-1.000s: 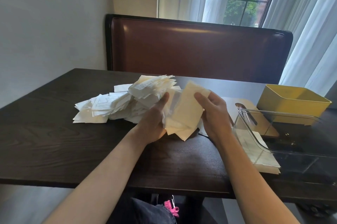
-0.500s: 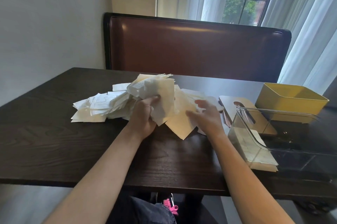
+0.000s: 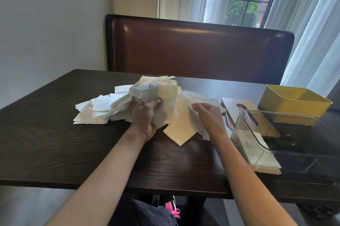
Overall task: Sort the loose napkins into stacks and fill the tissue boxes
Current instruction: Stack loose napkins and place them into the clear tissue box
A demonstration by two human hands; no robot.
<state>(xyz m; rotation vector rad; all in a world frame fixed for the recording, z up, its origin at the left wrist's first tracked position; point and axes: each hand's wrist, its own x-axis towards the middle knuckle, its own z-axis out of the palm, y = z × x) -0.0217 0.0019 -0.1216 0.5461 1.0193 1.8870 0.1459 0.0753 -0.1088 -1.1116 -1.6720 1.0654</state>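
Head view, nearest us: our forearms reach over the dark table. Our left hand grips a thick, fanned bundle of napkins, thumb pressed on its front. Our right hand lies on loose napkins beside it, fingers curled onto the paper; whether they pinch a sheet we cannot tell. Right of us a clear tissue box stands over a flat napkin stack. Farther off sit a wooden lid, a yellow box and the spread pile.

our forearms are bare, with no sleeves showing. we wear dark trousers. our black shoe has bright pink laces.
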